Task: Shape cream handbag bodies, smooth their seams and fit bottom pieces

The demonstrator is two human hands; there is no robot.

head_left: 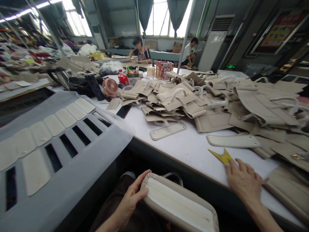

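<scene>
The bag (180, 204) lies in the near middle of the head view, tilted, just off the near edge of the table (190, 148) and above your lap, its pale flat panel turned upward. Your left hand (131, 196) grips its left end, thumb on the panel and fingers around the far rim. It looks light, with soft, smooth sides and a stiffer panel; it probably won't break, but the pale face may mark easily. The padded rim at either end seems the best hold. Your right hand (245, 180), fingers loosely spread, touches the yellow piece (220, 156) on the table at right; you can't tell whether it is pinched. On the far side, a small open box (133, 75) holds thin tools, some green. Right of it, the patterned box (164, 70) hides its contents, if any.
</scene>
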